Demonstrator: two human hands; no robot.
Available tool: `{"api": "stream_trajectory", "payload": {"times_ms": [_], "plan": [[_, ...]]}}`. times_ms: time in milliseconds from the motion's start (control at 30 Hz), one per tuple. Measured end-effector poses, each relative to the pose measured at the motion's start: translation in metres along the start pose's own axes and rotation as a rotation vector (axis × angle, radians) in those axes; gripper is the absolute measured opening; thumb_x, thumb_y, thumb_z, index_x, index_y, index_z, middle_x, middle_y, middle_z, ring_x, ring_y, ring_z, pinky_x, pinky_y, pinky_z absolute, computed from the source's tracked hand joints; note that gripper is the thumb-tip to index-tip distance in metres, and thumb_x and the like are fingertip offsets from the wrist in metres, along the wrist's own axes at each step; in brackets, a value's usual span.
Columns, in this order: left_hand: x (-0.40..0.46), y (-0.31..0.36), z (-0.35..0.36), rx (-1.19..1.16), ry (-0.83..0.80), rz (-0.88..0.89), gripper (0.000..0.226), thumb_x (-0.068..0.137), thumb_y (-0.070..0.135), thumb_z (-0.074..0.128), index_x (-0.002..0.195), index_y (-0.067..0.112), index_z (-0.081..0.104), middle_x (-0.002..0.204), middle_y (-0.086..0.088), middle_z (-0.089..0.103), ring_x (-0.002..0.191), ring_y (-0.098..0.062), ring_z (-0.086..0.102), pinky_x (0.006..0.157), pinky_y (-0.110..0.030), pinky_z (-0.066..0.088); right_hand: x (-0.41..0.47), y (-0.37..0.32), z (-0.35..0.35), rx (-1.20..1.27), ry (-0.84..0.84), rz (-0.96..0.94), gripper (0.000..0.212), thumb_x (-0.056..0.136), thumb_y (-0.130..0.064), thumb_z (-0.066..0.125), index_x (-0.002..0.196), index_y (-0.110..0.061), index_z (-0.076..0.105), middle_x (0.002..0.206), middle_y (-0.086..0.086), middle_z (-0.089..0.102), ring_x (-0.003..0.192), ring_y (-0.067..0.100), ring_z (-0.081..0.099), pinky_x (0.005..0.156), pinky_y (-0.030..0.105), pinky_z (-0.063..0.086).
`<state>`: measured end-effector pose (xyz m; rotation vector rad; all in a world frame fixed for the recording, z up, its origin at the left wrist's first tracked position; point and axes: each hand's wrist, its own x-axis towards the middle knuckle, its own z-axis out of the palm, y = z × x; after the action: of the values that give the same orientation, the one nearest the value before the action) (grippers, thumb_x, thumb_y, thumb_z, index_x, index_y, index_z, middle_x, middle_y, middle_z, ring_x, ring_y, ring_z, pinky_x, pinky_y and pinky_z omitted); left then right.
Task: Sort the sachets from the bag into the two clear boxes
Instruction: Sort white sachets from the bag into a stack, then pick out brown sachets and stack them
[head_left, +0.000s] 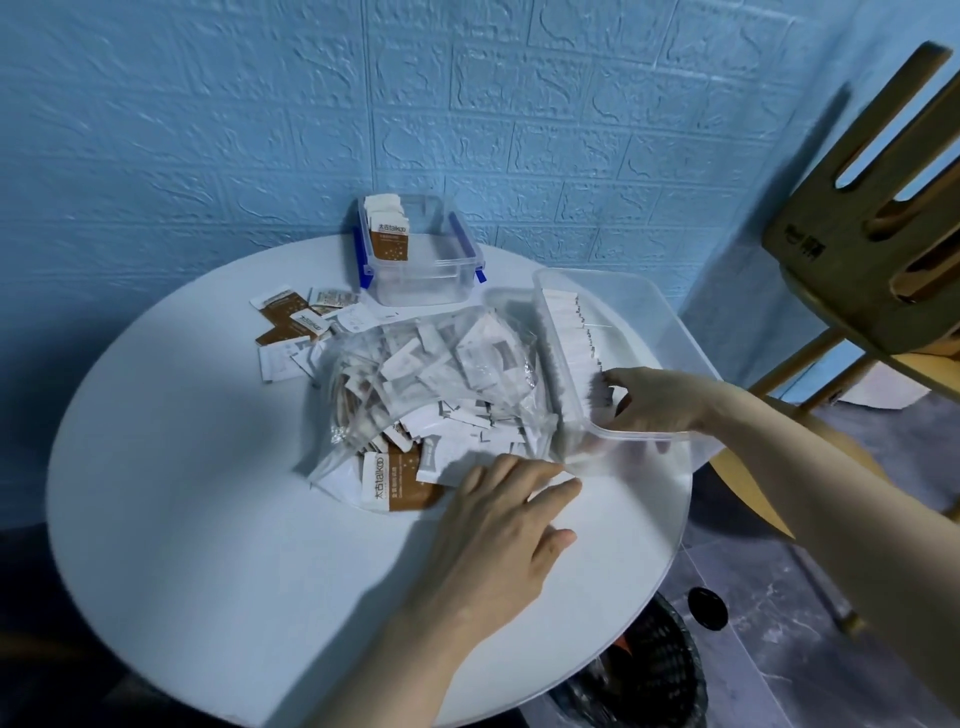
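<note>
Bag mostly full; boxes partly filled. White sachets pinched by right hand; left hand flat, ungripping.

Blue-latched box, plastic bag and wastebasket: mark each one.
blue-latched box (415, 280), head view, on its clear front wall.
plastic bag (431, 364), head view, on the clear film over the sachets.
wastebasket (660, 670), head view, on its dark woven side.

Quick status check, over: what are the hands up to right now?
Left hand open, fingers flat at the bag mouth. Right hand pinching white sachets in the near box. Far box holds few. Loose sachets beside the bag.
</note>
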<state>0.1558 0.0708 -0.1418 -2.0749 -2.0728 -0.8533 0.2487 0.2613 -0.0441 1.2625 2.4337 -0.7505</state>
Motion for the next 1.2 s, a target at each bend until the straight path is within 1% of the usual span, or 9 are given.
{"api": "stream_trajectory", "payload": {"times_ms": [167,267,367,467,600,800,933,1067,1200], "plan": [[-0.022,-0.004,-0.016,0.054,0.065,0.026,0.036,0.089,0.039,0.047,0.115,0.023,0.065,0.118,0.006,0.062,0.107,-0.016,0.054,0.088,-0.033,0.036,-0.015,0.005,-0.013,-0.069,0.147,0.042,0.085,0.074,-0.054,0.073,0.145,-0.028,0.035,0.093,-0.005,0.067,0.07,0.012,0.062,0.066,0.028,0.047],[-0.041,-0.016,-0.031,0.134,0.12,-0.016,0.036,0.09,0.037,0.048,0.114,0.02,0.068,0.117,0.004,0.064,0.11,-0.018,0.056,0.091,-0.034,0.036,-0.031,0.004,-0.006,-0.052,0.502,-0.129,0.065,0.078,-0.048,0.07,0.135,-0.025,0.05,0.097,-0.007,0.059,0.086,0.013,0.057,0.075,0.031,0.045],[-0.056,-0.032,-0.045,0.236,0.152,-0.061,0.036,0.09,0.035,0.049,0.113,0.016,0.069,0.12,0.0,0.065,0.114,-0.021,0.058,0.095,-0.036,0.037,-0.054,-0.015,0.028,0.161,0.778,-0.534,0.028,0.086,-0.027,0.07,0.113,-0.021,0.066,0.094,-0.005,0.059,0.083,0.008,0.058,0.071,0.026,0.047],[-0.066,-0.047,-0.051,0.311,0.137,-0.108,0.04,0.091,0.036,0.048,0.116,0.013,0.069,0.126,-0.003,0.064,0.119,-0.023,0.058,0.1,-0.037,0.035,-0.066,-0.045,0.078,0.293,0.682,-0.735,0.015,0.088,-0.024,0.062,0.1,-0.02,0.071,0.092,-0.006,0.062,0.085,0.006,0.059,0.072,0.02,0.046],[-0.071,-0.052,-0.049,0.307,0.16,-0.17,0.046,0.091,0.035,0.045,0.126,0.009,0.062,0.138,-0.007,0.055,0.125,-0.021,0.048,0.102,-0.035,0.032,-0.044,-0.078,0.125,0.131,0.515,-0.823,0.032,0.097,-0.03,0.049,0.121,-0.014,0.063,0.119,0.0,0.06,0.113,0.014,0.053,0.097,0.024,0.041],[-0.055,-0.057,-0.055,0.067,0.346,-0.356,0.049,0.093,0.024,0.042,0.135,0.001,0.049,0.139,-0.017,0.052,0.121,-0.021,0.046,0.094,-0.028,0.035,0.016,-0.114,0.125,-0.039,0.537,-0.804,0.04,0.101,-0.03,0.033,0.13,-0.015,0.056,0.137,0.004,0.053,0.134,0.024,0.039,0.117,0.036,0.02],[-0.049,-0.065,-0.056,-0.109,0.374,-0.458,0.051,0.091,0.011,0.042,0.142,0.003,0.043,0.147,-0.011,0.043,0.12,-0.026,0.055,0.095,-0.021,0.035,0.022,-0.113,0.139,-0.19,0.595,-0.643,0.059,0.092,-0.055,0.027,0.144,-0.029,0.039,0.148,-0.005,0.042,0.143,0.021,0.027,0.113,0.04,0.019],[-0.041,-0.071,-0.059,-0.117,0.436,-0.446,0.052,0.087,0.001,0.044,0.139,-0.002,0.045,0.144,-0.016,0.045,0.124,-0.014,0.038,0.096,-0.01,0.029,0.013,-0.113,0.142,-0.153,0.662,-0.643,0.049,0.094,-0.044,0.028,0.14,-0.035,0.044,0.139,-0.014,0.05,0.128,0.014,0.039,0.097,0.032,0.021],[-0.041,-0.068,-0.061,-0.056,0.451,-0.435,0.053,0.083,-0.002,0.044,0.135,0.002,0.052,0.139,-0.011,0.053,0.121,-0.014,0.043,0.1,-0.006,0.026,0.005,-0.102,0.144,-0.096,0.653,-0.707,0.042,0.098,-0.035,0.029,0.131,-0.032,0.055,0.129,-0.011,0.057,0.122,0.017,0.046,0.095,0.031,0.025]]}}
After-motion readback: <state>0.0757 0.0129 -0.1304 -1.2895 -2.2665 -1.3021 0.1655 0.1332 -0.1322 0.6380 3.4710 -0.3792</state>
